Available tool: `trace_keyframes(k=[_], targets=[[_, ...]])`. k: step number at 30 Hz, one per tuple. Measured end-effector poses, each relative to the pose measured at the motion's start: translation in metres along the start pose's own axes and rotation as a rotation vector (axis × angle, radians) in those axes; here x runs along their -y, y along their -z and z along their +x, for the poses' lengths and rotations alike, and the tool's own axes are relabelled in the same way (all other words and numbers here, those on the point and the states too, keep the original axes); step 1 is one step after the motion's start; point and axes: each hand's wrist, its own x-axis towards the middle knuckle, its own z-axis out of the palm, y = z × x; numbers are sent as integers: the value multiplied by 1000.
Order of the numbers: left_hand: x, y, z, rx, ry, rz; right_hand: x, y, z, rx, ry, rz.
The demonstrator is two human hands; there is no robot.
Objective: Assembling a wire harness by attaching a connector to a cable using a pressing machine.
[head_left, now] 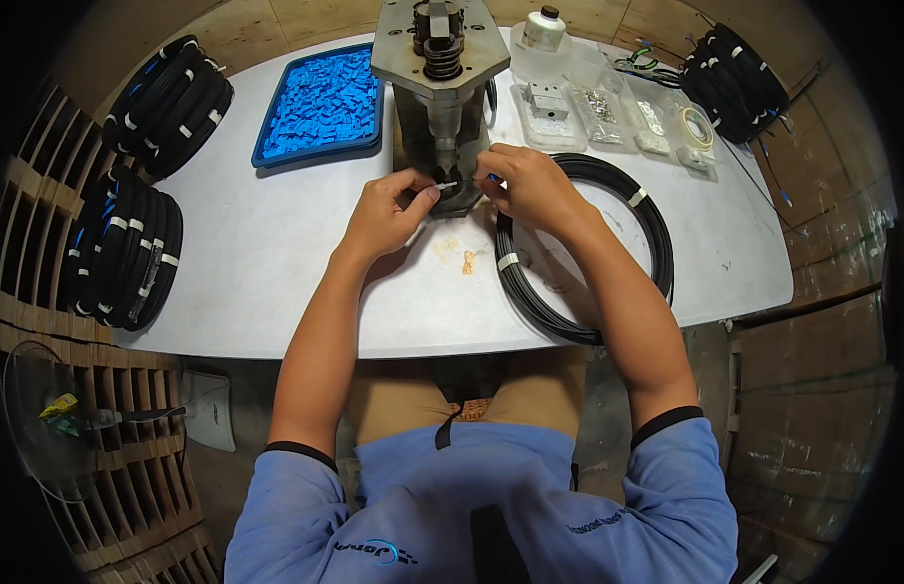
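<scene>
At the foot of a metal bench press [440,117], my left hand [389,209] pinches a small silvery metal piece [445,185] between thumb and forefinger. It sits just under the press's ram. Across from it, my right hand [530,185] is closed, its fingertips around a blue wire end [495,178]. Below my right forearm lies a coil of black cable [656,243], bound with white ties. The forearm covers part of the coil, so I cannot tell whether the blue end belongs to it.
A dark blue tray [321,151] full of small blue pieces stands left of the press. To the right are clear containers of small parts [600,117] and a white bottle [543,29]. More cable coils stand at the left [131,248] and far right [732,83].
</scene>
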Motion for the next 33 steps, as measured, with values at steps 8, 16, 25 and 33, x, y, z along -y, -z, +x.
trace_keyframes(k=[8,16,25,33], targets=[[3,0,0,15,1,38,1,-2,0,-7,-11,26],[5,0,1,39,-10,75,1,-1,0,-47,33,56],[3,0,0,40,-23,71,-1,-3,0,-15,37,59],[1,0,0,43,-38,61,0,-1,0,9,25,43]])
